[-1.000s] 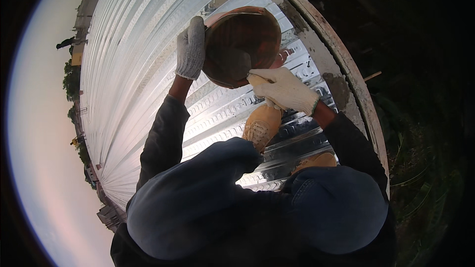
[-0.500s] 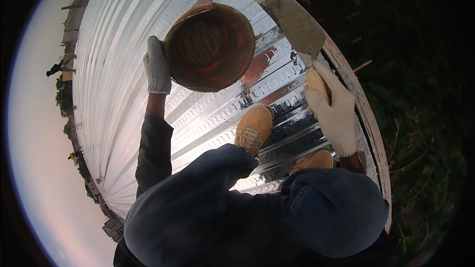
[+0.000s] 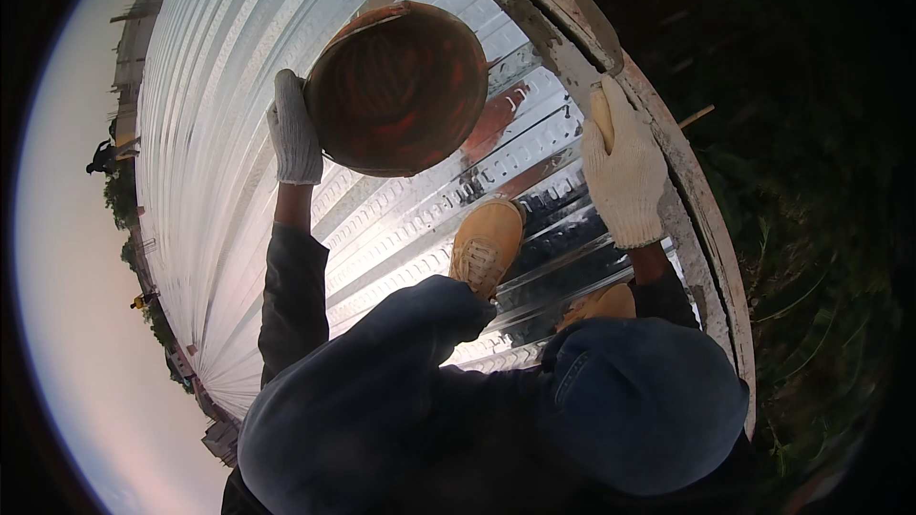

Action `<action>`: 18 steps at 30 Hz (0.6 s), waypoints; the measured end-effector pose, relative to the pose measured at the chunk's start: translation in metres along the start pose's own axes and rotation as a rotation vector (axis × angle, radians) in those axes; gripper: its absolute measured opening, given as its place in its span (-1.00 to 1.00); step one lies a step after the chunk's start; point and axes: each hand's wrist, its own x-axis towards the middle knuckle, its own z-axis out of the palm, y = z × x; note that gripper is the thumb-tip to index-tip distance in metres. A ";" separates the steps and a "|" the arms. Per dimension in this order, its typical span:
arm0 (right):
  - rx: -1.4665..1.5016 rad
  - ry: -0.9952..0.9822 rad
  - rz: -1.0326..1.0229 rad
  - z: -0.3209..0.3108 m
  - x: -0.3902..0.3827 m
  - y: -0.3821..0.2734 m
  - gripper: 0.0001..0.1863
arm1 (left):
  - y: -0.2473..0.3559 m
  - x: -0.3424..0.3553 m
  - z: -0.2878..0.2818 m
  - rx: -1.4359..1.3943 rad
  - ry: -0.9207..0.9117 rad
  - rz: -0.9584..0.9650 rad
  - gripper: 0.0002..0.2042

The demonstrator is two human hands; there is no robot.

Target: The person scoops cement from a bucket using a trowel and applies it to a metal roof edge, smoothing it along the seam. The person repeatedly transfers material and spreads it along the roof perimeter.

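Note:
My left hand (image 3: 297, 132), in a pale knitted glove, grips the left rim of a round, shallow mortar pan (image 3: 399, 91). The pan is dark and smeared, with reddish patches showing inside and a worn rim. In its white glove, my right hand (image 3: 624, 170) is closed around the wooden handle of a trowel (image 3: 590, 24). The trowel blade stands nearly edge-on at the concrete ledge, so its flat face hardly shows. Grey mortar (image 3: 534, 24) lies in a strip along the inner side of the ledge, left of the blade.
Shiny corrugated metal sheeting (image 3: 219, 162) spreads beneath me and to the left. My tan shoes (image 3: 488, 246) are planted on it. The concrete ledge (image 3: 701, 186) curves along the right, with a stick (image 3: 697, 116) poking out and dark plants beyond. Small figures appear far left.
My right hand has moved up and slightly left, turning the trowel from flat to nearly edge-on against the ledge. The pan has shifted slightly left with my left hand.

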 end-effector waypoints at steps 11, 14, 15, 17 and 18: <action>-0.317 -0.448 0.090 0.071 0.023 -0.018 -0.38 | 0.005 -0.005 -0.001 -0.055 -0.005 -0.066 -0.45; -0.266 -0.478 0.074 0.083 0.019 -0.032 -0.41 | -0.004 -0.002 -0.014 -0.065 -0.046 -0.057 -0.45; -0.256 -0.484 0.068 0.081 0.021 -0.033 -0.43 | 0.002 -0.004 -0.006 -0.023 -0.043 -0.012 -0.46; -0.238 -0.488 0.067 0.075 0.025 -0.035 -0.43 | 0.005 -0.008 0.006 -0.029 -0.059 0.078 -0.49; -0.226 -0.494 0.070 0.071 0.027 -0.038 -0.43 | 0.008 -0.004 0.000 0.029 -0.081 0.025 -0.53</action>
